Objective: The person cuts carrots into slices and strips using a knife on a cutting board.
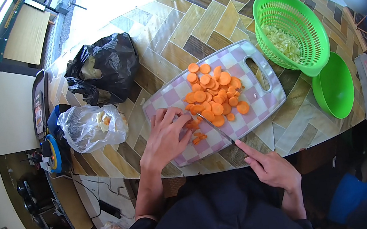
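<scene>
A checkered pink and white cutting board point(258, 103) lies tilted on the table, with a pile of sliced carrot rounds point(217, 108) across its middle. My left hand point(166, 135) bends over the board's left part, its fingers pressed on a piece of carrot point(191, 125). Small carrot bits point(199, 138) lie just below those fingers. My right hand point(267, 166) grips a knife point(218, 130) at the board's near edge, index finger stretched along its spine. The blade points up and left, its tip beside the carrot piece and the slices. The knife's handle is hidden in my palm.
A green colander point(292, 17) with pale shredded vegetable stands at the upper right, beside a green bowl point(335, 87). To the left are a black plastic bag point(114, 63) and a clear plastic bag point(96, 132) with scraps. A dark tray point(41, 102) stands at the left edge.
</scene>
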